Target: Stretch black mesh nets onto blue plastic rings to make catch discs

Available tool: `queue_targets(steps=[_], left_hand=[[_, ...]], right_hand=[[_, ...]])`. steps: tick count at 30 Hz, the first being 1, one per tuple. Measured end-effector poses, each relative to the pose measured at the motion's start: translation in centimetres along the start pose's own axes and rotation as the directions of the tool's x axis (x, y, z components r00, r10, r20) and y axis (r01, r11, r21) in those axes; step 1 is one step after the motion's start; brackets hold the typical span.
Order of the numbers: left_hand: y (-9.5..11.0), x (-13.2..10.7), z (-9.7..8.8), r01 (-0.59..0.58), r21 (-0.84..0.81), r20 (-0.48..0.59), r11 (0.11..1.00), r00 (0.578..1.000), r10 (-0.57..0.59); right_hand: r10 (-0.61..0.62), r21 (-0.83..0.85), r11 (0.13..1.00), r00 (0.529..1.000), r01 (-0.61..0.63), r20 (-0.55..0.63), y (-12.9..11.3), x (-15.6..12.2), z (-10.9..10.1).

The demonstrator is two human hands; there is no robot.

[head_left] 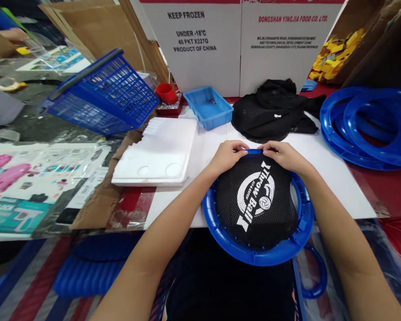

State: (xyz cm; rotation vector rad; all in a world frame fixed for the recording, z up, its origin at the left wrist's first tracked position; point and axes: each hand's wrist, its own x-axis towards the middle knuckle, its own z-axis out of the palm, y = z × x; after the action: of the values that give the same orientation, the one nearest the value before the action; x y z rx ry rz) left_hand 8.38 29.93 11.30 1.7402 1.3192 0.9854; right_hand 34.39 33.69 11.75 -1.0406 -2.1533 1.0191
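Note:
A blue plastic ring [257,257] lies partly on the white work surface, its near side reaching past the table edge towards my body. Black mesh fabric [227,200] printed with "Throw Ball" spans the ring, and a gap shows between mesh and rim at the right. My left hand [230,155] pinches the mesh edge at the far rim, left of the middle. Just right of it, my right hand [282,155] pinches the same edge. A short stretch of blue rim shows between the fingertips. Part of the far rim is hidden under my hands.
Black mesh pieces [270,111] lie beyond my hands, beside a light-blue tray [210,107]. Blue rings [354,149] are stacked at the right. White foam [153,154] and a tilted blue basket [103,93] stand left. Cartons [203,67] wall the back.

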Motion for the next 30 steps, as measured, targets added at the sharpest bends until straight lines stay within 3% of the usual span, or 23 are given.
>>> queue_targets(steps=[4, 8, 11, 15, 20, 24, 30], left_hand=[[0.1, 0.0, 0.2, 0.042, 0.029, -0.051, 0.999, 0.998, -0.040], [0.3, -0.2, 0.5, -0.037, 0.217, -0.056, 0.975, 0.997, 0.051], [0.4, -0.3, 0.5, -0.092, 0.293, -0.009, 0.952, 0.995, 0.099], [0.5, -0.2, 0.1, -0.207, 0.294, 0.089, 0.933, 0.978, 0.189], [1.1, 0.2, -0.1, -0.304, 0.324, 0.176, 0.896, 0.950, 0.258], [1.5, 0.6, 0.0, -0.277, 0.252, 0.234, 0.927, 0.947, 0.219], [1.4, 0.5, 1.0, -0.241, 0.172, 0.221, 0.955, 0.954, 0.201]], right_hand=[[-0.030, -0.108, 0.994, 0.999, 0.027, -0.018, 0.2, 0.2, 0.3], [-0.047, -0.204, 0.978, 0.998, 0.040, -0.032, 0.0, 0.1, 0.1], [0.010, -0.147, 0.989, 1.000, -0.009, 0.004, 0.0, 0.2, -0.3], [0.057, -0.062, 0.997, 0.994, -0.052, 0.088, 0.0, 0.8, -0.5], [-0.019, -0.169, 0.985, 1.000, 0.018, -0.004, -0.2, 1.1, 0.1], [0.006, -0.099, 0.995, 0.997, 0.001, 0.074, -0.5, 0.9, -0.2], [0.014, -0.024, 1.000, 0.971, -0.008, 0.239, -0.8, 0.3, -1.2]])
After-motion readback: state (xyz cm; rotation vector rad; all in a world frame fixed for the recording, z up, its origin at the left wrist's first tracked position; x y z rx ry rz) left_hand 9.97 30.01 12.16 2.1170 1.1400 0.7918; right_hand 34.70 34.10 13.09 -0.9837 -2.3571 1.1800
